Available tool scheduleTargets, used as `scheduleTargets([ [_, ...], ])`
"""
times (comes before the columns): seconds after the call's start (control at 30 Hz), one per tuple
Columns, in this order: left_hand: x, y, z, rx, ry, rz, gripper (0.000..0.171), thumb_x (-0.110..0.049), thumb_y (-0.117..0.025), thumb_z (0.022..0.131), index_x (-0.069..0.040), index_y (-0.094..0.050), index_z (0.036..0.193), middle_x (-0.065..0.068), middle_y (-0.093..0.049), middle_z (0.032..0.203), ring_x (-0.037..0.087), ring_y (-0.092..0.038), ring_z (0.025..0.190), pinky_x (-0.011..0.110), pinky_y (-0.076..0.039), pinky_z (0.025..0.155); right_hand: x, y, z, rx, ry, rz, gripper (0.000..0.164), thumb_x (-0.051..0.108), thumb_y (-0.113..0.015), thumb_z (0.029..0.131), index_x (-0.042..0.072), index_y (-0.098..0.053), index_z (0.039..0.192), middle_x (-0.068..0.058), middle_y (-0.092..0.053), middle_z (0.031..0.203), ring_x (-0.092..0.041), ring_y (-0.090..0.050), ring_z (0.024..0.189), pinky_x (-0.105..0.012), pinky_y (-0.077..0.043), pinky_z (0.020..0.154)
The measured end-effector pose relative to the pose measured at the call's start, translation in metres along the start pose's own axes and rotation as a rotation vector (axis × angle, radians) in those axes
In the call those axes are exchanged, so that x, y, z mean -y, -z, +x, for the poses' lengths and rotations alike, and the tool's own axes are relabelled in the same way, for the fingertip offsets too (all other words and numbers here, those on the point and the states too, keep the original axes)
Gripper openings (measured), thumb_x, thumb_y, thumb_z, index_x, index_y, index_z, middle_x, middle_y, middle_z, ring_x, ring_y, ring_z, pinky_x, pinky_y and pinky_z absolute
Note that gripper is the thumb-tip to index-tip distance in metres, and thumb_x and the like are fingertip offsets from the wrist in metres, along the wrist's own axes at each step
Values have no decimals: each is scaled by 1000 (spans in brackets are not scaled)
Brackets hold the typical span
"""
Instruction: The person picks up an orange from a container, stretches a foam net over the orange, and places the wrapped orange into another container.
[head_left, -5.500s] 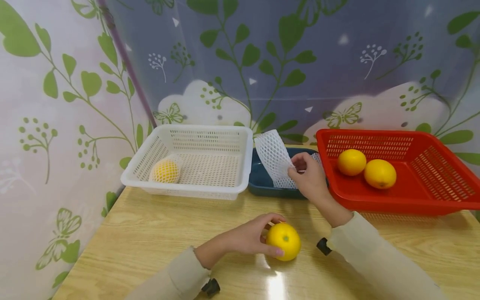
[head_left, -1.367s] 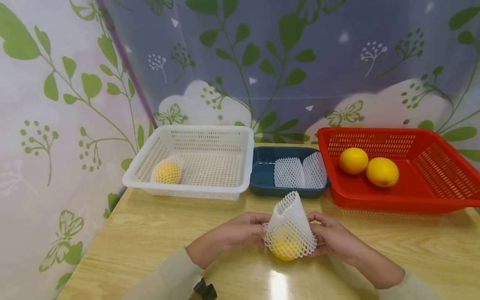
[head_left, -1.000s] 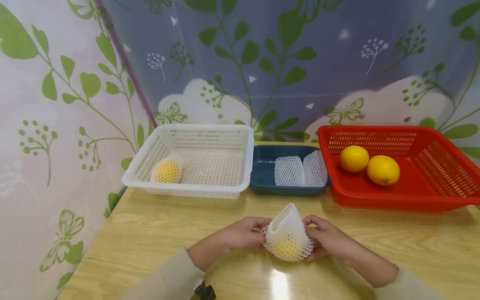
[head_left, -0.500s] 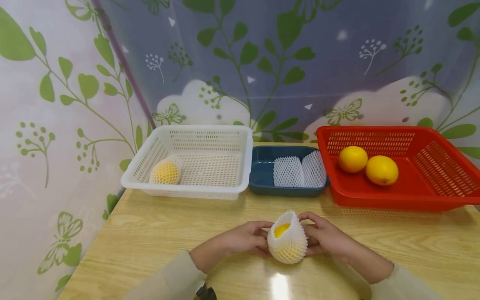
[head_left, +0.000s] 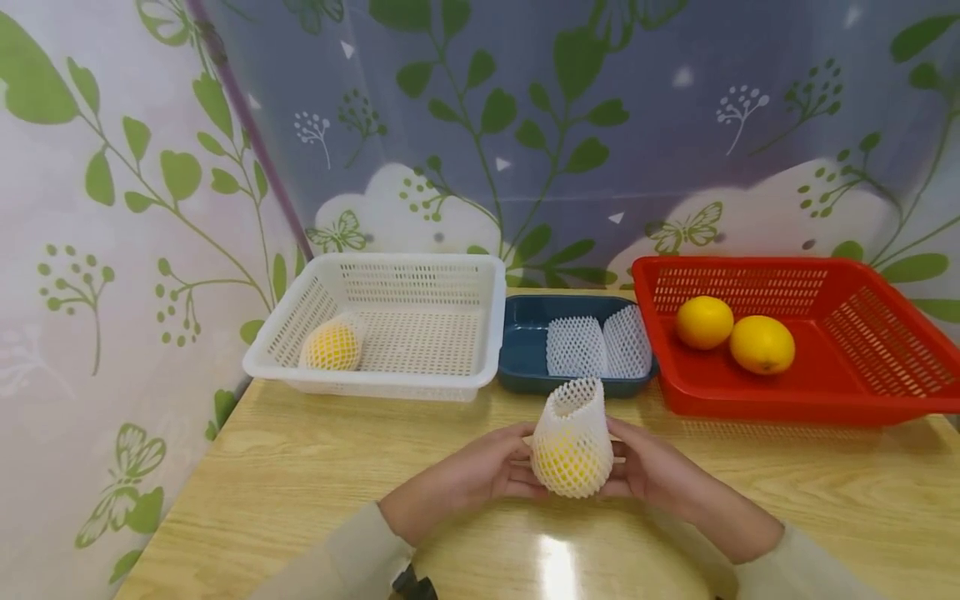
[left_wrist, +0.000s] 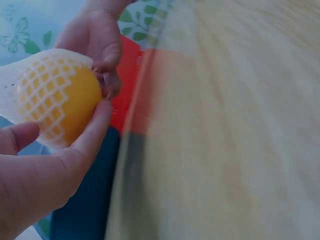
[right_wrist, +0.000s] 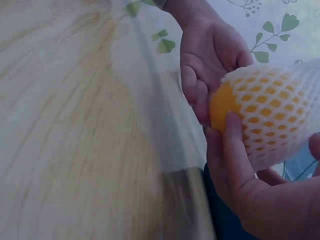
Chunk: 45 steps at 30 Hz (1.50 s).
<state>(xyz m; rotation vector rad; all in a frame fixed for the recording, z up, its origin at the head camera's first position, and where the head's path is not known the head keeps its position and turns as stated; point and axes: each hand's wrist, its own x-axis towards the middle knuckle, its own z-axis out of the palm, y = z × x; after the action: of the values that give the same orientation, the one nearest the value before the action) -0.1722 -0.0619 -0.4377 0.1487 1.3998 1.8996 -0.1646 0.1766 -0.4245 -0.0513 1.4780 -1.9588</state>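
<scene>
Between both hands is a round orange (left_wrist: 86, 100) in a white foam net sleeve (head_left: 573, 433). The sleeve's open end stands up above the fruit in the head view, and the fruit's bottom shows bare in both wrist views. My left hand (head_left: 491, 471) holds it from the left with curled fingers. From the right, my right hand (head_left: 656, 475) grips the other side, its fingertips (right_wrist: 233, 125) against the bare peel. The hands hold it raised over the table, in front of the dark blue tray.
The dark blue tray (head_left: 525, 354) holds several folded foam nets (head_left: 576, 346). On its left, a white basket (head_left: 408, 379) contains a netted orange (head_left: 332, 346). A red basket (head_left: 847, 367) on its right holds two bare oranges (head_left: 762, 344). A patterned wall backs the wooden table (head_left: 300, 467).
Earlier, the left hand held the bare orange while the right took a net from the tray. The net has since been drawn down over the orange, and both hands have just lifted it.
</scene>
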Motion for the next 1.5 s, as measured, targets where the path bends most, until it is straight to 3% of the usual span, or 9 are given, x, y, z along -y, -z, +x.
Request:
scheduleTargets([
  [0.27, -26, -9, 1, 29, -103, -118, 58, -8, -42, 87, -17, -27, 142, 20, -44, 128, 36, -54, 106, 46, -44, 90, 20, -4, 0, 79, 138, 21, 48, 44, -23, 98, 21, -16, 140, -9, -37, 126, -29, -52, 105, -40, -47, 88],
  [0.43, -38, -11, -3, 30, -112, -177, 52, -24, -39, 93, -12, -26, 142, 23, -38, 135, 40, -47, 115, 45, -42, 92, 29, -12, 1, 32, 155, 2, 48, 43, -27, 98, 17, -22, 138, -4, -42, 124, -24, -53, 105, -39, -46, 90],
  [0.6, -47, -11, -3, 26, -144, -157, 58, -41, -41, 95, -11, -25, 142, 23, -35, 138, 41, -45, 117, 45, -42, 92, 36, -19, 3, -28, 182, -36, 54, 45, -28, 97, 13, -20, 141, -2, -43, 123, -20, -54, 104, -36, -47, 89],
  [0.77, -49, -11, 0, 32, -170, -114, 58, -36, -48, 94, -13, -27, 142, 20, -38, 135, 37, -48, 115, 43, -43, 93, 39, -21, 5, -32, 218, -37, 52, 43, -29, 98, 14, -21, 140, -2, -43, 124, -19, -54, 105, -37, -47, 89],
  [0.97, -47, -7, 3, 17, -147, -155, 56, -34, -48, 94, -8, -28, 140, 21, -42, 131, 36, -49, 114, 42, -43, 92, 38, -21, 7, -11, 261, -58, 43, 36, -30, 99, 14, -30, 136, -3, -46, 123, -19, -55, 106, -37, -47, 88],
  [1.27, -47, -7, 5, 33, -137, -200, 66, -48, -48, 90, -10, -30, 140, 23, -42, 132, 37, -47, 116, 41, -43, 93, 37, -22, 9, 11, 242, -7, 47, 35, -31, 99, 14, -23, 140, -3, -45, 126, -22, -55, 108, -41, -45, 91],
  [1.5, -47, -5, 5, 42, -148, -179, 62, -43, -47, 93, -9, -26, 141, 22, -40, 133, 38, -47, 116, 42, -43, 93, 38, -23, 10, 43, 227, 25, 45, 35, -31, 99, 17, -23, 139, -3, -45, 126, -24, -57, 106, -43, -45, 89],
])
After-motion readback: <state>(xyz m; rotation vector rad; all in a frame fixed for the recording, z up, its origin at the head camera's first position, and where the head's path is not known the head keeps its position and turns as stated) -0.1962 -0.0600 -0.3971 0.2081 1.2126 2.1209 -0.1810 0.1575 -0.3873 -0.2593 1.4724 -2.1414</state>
